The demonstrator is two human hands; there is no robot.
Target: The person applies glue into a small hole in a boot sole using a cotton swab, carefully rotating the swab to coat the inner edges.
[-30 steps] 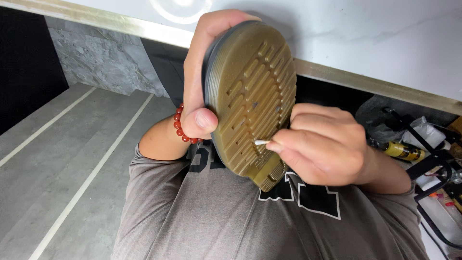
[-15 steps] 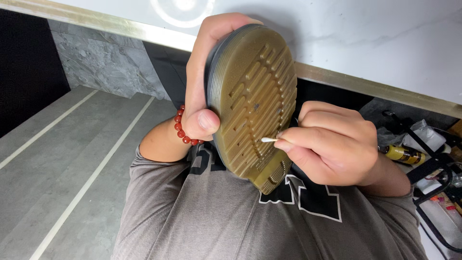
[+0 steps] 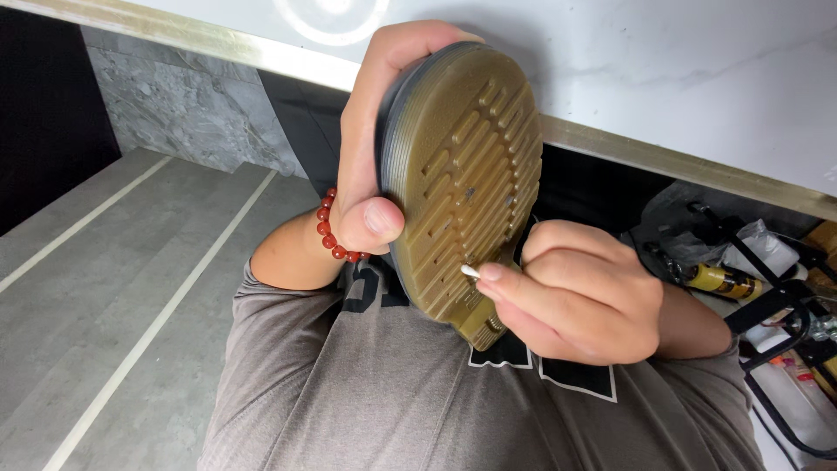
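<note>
Fingers of the left hand [image 3: 370, 166] were wrapped tight round the upturned shoe [image 3: 462, 183], while the right hand [image 3: 575, 292], at its five o'clock, pinched a swab [image 3: 471, 272] against the sole's grooves, mid-cleaning; the next stroke probably needed steady, light pressure.

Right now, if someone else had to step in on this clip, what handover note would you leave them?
Left hand: grips the shoe by its edge, thumb on the rim, tread side turned up toward the camera. A red bead bracelet sits on that wrist.
Right hand: pinches a small white-tipped pick, its tip at a groove in the lower part of the sole.
Done: cannot tell from this view how many grooves have been worked; a few dark specks show mid-sole.
Left: the specks near the middle of the tread are not yet reached.
Nearby: a rack with bottles at the person's right.
</note>
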